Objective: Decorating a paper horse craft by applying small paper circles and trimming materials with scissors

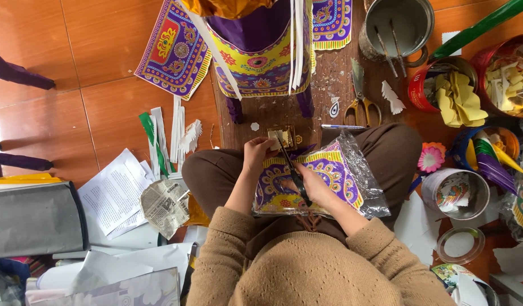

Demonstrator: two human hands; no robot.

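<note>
I sit cross-legged with a packet of purple and yellow patterned paper sheets (329, 175) in a clear plastic sleeve on my lap. My right hand (312, 187) is shut on black-handled scissors (289, 164), whose blades point up toward a small gold-patterned paper piece (283, 136). My left hand (257, 153) pinches that small piece at its lower left edge, just above my knee. Both forearms wear a tan knitted sweater.
A low wooden board (329, 85) ahead carries a purple and yellow paper model (258, 51), yellow-handled scissors (360, 102) and a metal pot (397, 28). Tubs of coloured paper bits (454, 90) stand at right. Printed sheets, newspaper (165, 207) and white strips litter the floor at left.
</note>
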